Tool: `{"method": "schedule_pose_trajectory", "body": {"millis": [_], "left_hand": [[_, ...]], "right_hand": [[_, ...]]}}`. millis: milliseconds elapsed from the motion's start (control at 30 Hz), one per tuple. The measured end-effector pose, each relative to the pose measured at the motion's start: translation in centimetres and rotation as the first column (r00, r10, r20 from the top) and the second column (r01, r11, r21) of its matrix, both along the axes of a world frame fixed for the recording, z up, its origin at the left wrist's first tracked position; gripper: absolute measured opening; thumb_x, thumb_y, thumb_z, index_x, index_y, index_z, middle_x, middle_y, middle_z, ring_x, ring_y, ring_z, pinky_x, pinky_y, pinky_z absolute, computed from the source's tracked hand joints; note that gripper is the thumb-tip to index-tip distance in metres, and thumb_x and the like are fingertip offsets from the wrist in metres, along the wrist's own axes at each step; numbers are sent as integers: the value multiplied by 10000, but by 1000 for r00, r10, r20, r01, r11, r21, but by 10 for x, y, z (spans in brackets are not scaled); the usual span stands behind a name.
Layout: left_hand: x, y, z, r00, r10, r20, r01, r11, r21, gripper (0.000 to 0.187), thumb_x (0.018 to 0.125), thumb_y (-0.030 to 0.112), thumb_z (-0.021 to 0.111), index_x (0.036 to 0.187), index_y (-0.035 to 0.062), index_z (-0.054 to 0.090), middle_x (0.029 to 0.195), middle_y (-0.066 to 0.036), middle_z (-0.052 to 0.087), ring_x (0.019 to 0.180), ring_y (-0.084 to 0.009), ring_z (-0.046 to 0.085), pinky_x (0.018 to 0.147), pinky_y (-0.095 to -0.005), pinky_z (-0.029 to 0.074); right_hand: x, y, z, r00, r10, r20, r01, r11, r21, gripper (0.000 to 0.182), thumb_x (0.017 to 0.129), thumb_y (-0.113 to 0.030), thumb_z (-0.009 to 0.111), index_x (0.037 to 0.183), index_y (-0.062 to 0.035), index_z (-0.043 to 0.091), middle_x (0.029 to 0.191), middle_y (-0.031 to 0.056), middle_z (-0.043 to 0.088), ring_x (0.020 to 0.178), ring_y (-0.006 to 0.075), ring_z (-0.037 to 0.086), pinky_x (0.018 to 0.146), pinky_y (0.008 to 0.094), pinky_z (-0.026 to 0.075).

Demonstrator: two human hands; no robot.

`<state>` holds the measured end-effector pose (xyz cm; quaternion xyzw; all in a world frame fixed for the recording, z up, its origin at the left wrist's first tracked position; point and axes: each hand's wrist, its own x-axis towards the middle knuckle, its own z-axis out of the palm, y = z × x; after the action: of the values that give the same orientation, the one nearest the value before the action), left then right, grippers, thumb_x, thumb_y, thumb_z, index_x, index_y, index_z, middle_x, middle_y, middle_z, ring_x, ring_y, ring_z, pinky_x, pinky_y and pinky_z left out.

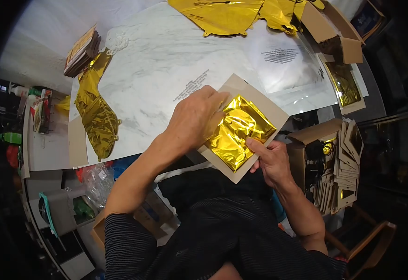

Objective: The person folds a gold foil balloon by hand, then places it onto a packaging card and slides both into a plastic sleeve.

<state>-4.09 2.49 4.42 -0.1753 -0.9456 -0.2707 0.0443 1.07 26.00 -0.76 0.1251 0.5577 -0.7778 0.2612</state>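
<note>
A folded gold foil balloon lies crinkled on a square of brown cardboard, held up at the table's front edge. My right hand grips the lower right side of both, thumb pressed on the foil and fingers beneath the card. At the upper left of the foil is my left hand, its fingers bent over the edge and smeared by motion; whether they pinch the foil I cannot tell.
Flat gold foil balloons lie at the back of the marbled table, and another at its left. Clear printed bags are to the right. Below them stands a box of cardboard squares. An open carton sits back right.
</note>
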Motion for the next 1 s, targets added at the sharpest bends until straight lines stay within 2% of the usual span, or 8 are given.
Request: {"method": "schedule_pose_trajectory", "body": {"millis": [200,267,367,567,600,667,900,1000], "left_hand": [[-5,5,5,998,19,65,-7,985,-175,345,899,77,740,1240,49,699,1126,-147,683,962,-377,696,840,-439,576],[-5,10,7,999,21,44,-6,949,-315,327,896,79,738,1220,50,695,1144,-142,672,1025,-366,680,843,-438,575],[-7,9,5,998,-21,-64,-3,936,-353,309,884,86,750,1186,45,694,1166,-131,659,1094,-346,655,847,-435,579],[-6,14,10,998,-17,-68,-19,868,-497,295,872,86,710,1157,46,645,1085,-122,638,1042,-318,651,807,-420,587],[-6,14,8,998,-16,-68,-20,868,-497,295,872,86,710,1157,46,645,1085,-122,638,1042,-318,651,807,-420,587],[-7,14,2,985,-30,-169,-58,869,-492,168,855,81,708,992,29,627,996,-144,622,971,-303,672,741,-388,586],[-10,14,-4,980,-12,-197,-83,880,-468,133,891,123,679,959,38,603,959,-135,633,914,-306,686,695,-417,572],[-12,12,-6,986,18,-165,-78,929,-362,129,906,133,668,973,35,617,980,-146,657,896,-313,694,705,-433,574]], "right_hand": [[1,-3,1,999,-45,-10,45,999,6,207,992,-137,753,948,65,748,776,87,734,507,82,607,443,226,522],[2,-4,2,998,-54,-26,54,998,17,210,991,-135,751,929,65,751,765,90,735,504,86,611,446,227,522],[1,-3,4,998,-56,-22,56,998,32,210,988,-133,752,911,62,754,759,91,736,502,88,614,451,224,518],[1,-3,8,998,-52,-20,53,997,52,215,986,-138,754,886,53,760,749,89,739,501,90,614,461,221,510],[1,-3,7,999,-51,-20,52,997,52,215,986,-138,754,886,53,760,749,89,739,501,90,614,461,221,510],[1,-2,6,999,-40,-33,42,998,54,222,986,-142,755,879,51,762,747,90,739,500,90,614,461,221,508],[3,-5,4,997,-55,-44,57,998,40,205,990,-128,748,896,54,761,746,90,737,501,92,615,461,214,495],[3,-6,2,998,-61,-35,63,997,52,204,993,-126,745,902,56,760,745,90,736,503,93,618,459,214,490]]}}
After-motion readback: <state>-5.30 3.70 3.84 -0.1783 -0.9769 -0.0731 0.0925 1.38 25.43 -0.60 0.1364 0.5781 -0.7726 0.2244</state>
